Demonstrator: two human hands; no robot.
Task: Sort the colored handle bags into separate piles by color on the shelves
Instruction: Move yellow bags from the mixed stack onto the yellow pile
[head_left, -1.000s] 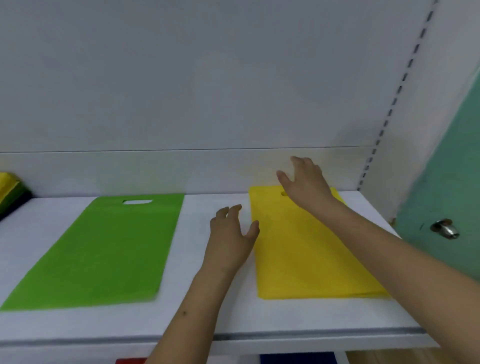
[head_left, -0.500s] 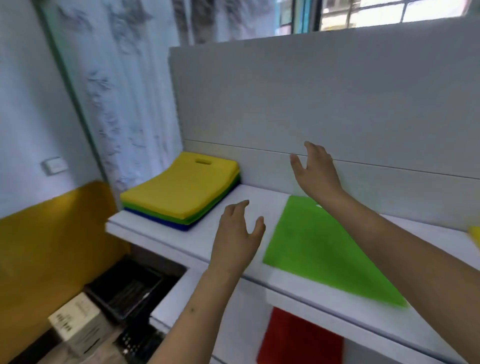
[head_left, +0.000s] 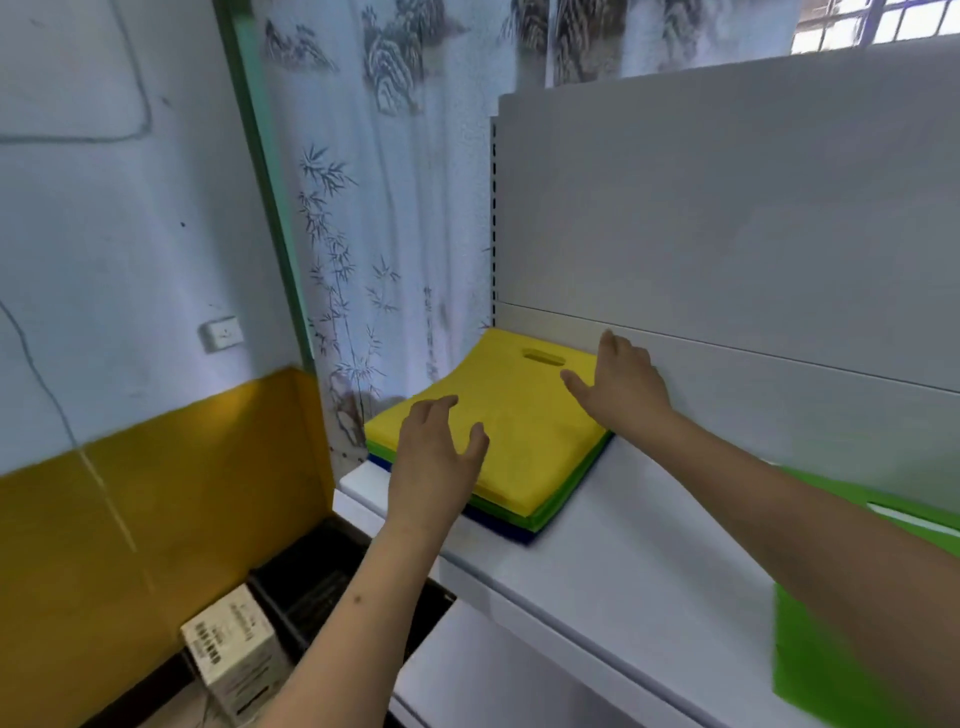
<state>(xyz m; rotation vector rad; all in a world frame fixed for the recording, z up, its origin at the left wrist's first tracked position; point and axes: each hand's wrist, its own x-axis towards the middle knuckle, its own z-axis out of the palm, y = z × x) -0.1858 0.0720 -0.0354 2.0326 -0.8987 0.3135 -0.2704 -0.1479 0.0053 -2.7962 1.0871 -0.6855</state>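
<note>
A mixed stack of flat non-woven handle bags (head_left: 524, 447) lies at the left end of the white metal shelf (head_left: 613, 561), its far edge against the grey back panel (head_left: 727, 218), with a yellow bag on top, green ones under it and blue ones at the bottom. A single green non-woven bag (head_left: 831, 670) lies flat on the same shelf well to the right, and a printed curtain (head_left: 395, 208) hangs behind the shelf's left end. Below and left of the shelf, on the floor, a black plastic crate (head_left: 322, 582) sits against the wall with a small white cardboard box (head_left: 234, 654) just before it.
</note>
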